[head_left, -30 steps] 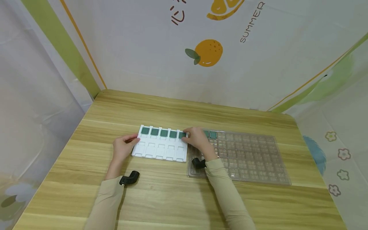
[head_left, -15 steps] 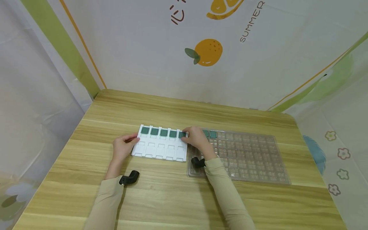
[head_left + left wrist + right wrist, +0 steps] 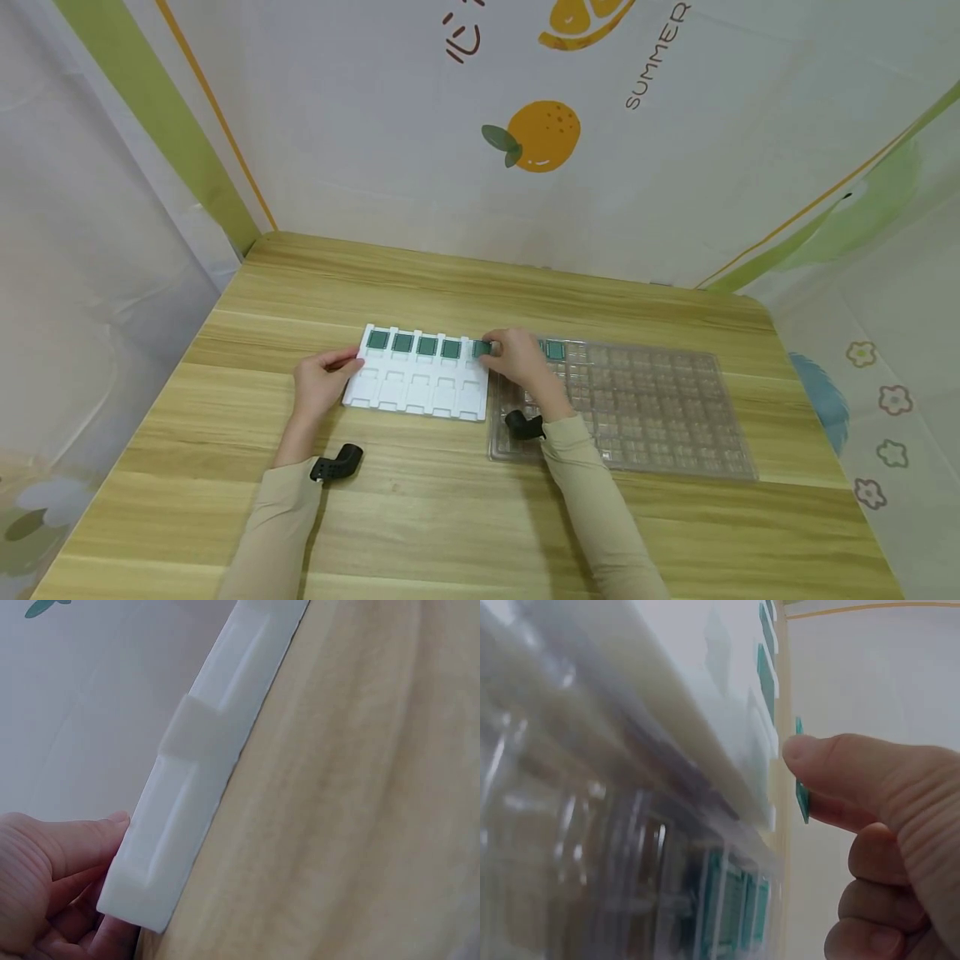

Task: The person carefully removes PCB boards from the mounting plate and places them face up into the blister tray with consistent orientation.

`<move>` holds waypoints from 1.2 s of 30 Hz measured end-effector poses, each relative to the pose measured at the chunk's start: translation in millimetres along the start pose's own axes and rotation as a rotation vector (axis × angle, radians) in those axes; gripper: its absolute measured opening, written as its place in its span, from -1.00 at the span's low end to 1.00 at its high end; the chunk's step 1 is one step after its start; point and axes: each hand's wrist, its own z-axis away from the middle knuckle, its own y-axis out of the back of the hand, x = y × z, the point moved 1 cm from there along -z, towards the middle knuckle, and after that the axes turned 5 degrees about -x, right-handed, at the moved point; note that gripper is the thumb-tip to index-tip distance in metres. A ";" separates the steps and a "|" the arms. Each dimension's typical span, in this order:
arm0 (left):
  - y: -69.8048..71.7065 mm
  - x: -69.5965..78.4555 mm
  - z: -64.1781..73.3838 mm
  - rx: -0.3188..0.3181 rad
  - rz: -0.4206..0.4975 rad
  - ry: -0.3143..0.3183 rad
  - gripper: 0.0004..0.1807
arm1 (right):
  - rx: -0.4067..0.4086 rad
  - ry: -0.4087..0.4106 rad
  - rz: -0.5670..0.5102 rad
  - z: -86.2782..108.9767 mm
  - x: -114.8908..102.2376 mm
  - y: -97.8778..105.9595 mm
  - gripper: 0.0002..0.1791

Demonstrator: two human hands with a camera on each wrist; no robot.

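Note:
My left hand (image 3: 318,387) holds the left edge of a white plastic tray (image 3: 154,817), thumb on top. Four-sided green circuit boards, such as the one (image 3: 402,342) second from the left, sit in the tray's far row of slots; the near row holds none. Over the right end of that row, my right hand (image 3: 521,363) pinches a small green circuit board (image 3: 802,801) between thumb and forefinger. In the right wrist view this board stands apart from the white tray, its thin edge toward the camera. The fingertips hide part of it.
A clear compartmented plastic tray (image 3: 660,408) lies right of the white one, under my right wrist. Green boards (image 3: 556,350) sit in its far left corner. Black wrist mounts (image 3: 339,463) are on both arms. A printed curtain (image 3: 420,150) hangs behind the wooden table (image 3: 420,525).
My right hand has shifted slightly right, taking the pinched circuit board out of line with its slot at the white tray's right end. My left hand stays put.

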 end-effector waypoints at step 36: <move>-0.6 -2.9 -0.3 0.006 -0.032 -0.007 -0.76 | 0.137 -0.009 -0.052 53.0 59.5 23.0 -0.66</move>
